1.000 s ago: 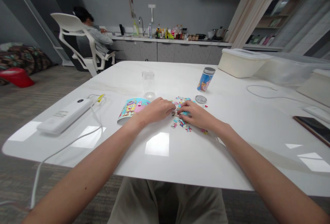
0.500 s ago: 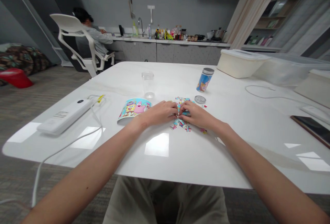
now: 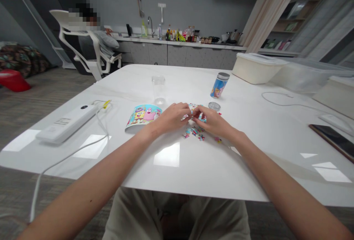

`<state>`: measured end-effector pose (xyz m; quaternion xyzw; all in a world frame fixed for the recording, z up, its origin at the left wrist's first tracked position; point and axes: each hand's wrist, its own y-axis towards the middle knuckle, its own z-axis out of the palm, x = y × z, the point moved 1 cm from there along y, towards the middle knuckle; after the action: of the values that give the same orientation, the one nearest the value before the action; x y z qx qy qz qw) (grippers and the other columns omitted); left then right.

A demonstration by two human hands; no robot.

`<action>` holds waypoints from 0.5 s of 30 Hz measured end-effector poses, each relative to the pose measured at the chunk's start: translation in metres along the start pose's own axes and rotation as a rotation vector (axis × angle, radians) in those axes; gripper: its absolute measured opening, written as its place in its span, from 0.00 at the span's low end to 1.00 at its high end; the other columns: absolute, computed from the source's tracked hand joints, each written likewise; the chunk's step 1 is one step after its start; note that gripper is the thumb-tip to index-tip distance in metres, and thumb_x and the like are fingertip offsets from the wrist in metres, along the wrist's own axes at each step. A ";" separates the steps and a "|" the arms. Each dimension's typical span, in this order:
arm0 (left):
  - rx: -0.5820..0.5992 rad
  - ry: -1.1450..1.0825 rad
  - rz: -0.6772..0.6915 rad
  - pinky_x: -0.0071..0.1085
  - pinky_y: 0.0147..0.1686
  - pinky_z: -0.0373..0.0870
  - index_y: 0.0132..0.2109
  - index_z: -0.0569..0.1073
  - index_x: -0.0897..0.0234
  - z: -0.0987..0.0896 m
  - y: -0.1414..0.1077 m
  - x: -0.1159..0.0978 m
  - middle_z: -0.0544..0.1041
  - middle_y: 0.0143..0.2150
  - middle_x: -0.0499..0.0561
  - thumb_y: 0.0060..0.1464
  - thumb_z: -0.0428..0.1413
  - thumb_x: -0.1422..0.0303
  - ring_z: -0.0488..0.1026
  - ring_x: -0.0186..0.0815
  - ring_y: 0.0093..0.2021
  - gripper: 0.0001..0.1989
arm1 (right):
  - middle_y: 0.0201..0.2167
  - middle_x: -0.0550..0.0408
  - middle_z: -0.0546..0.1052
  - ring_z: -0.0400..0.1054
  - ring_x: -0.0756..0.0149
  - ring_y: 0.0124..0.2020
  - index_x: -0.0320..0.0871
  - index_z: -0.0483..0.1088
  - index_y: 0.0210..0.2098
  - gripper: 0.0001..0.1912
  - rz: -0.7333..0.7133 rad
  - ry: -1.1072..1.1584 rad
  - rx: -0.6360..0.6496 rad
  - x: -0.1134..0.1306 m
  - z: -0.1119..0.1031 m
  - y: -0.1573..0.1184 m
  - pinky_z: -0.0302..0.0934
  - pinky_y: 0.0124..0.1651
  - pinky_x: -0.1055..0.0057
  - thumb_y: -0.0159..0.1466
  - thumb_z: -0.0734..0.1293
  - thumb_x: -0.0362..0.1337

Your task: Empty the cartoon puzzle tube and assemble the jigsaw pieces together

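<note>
Over a scatter of small colourful jigsaw puzzle pieces [image 3: 197, 132], my left hand [image 3: 174, 116] and my right hand [image 3: 210, 119] meet fingertip to fingertip. Both are closed in a pinch on a small puzzle piece, mostly hidden by the fingers. More pieces lie behind and beneath the hands, and a few sit apart near my right wrist. Left of my left hand lies a curved cartoon picture sheet [image 3: 143, 114]. A clear jar [image 3: 158, 90] stands behind it, and a round lid [image 3: 214, 106] lies beyond my right hand.
A blue cartoon-printed can [image 3: 219, 85] stands farther back. On the left are a white power strip [image 3: 68, 122] and its cable. Storage boxes [image 3: 257, 68], a thin cable and a phone [image 3: 333, 140] are on the right. A person [image 3: 103, 42] sits beyond the table.
My hands have risen slightly off the pile, their fingertips still together. More of the pieces in front of them now show. The view has shifted a little.
</note>
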<state>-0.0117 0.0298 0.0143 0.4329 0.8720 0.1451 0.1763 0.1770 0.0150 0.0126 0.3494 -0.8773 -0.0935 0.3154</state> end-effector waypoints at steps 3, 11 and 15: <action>-0.047 -0.097 -0.062 0.33 0.43 0.67 0.38 0.75 0.64 0.000 0.001 -0.001 0.76 0.39 0.53 0.59 0.52 0.73 0.72 0.36 0.41 0.07 | 0.35 0.53 0.75 0.67 0.65 0.33 0.45 0.63 0.38 0.04 0.012 -0.004 -0.010 -0.001 0.000 0.000 0.61 0.37 0.67 0.63 0.63 0.34; 0.036 -0.700 -0.412 0.31 0.39 0.69 0.38 0.78 0.65 -0.001 0.004 -0.001 0.79 0.39 0.51 0.59 0.53 0.64 0.74 0.36 0.39 0.12 | 0.31 0.54 0.74 0.67 0.65 0.31 0.45 0.62 0.36 0.05 0.074 -0.040 -0.061 -0.001 -0.003 0.000 0.59 0.34 0.68 0.66 0.60 0.39; 0.054 -0.885 -0.483 0.32 0.40 0.70 0.39 0.78 0.65 -0.002 0.002 -0.001 0.80 0.40 0.53 0.60 0.50 0.61 0.74 0.37 0.42 0.15 | 0.30 0.55 0.74 0.66 0.65 0.30 0.45 0.62 0.36 0.04 0.080 0.010 -0.109 0.001 -0.004 0.001 0.60 0.34 0.68 0.65 0.60 0.38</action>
<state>-0.0107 0.0306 0.0174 0.2435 0.7923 -0.1200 0.5464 0.1785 0.0154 0.0159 0.2969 -0.8826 -0.1268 0.3418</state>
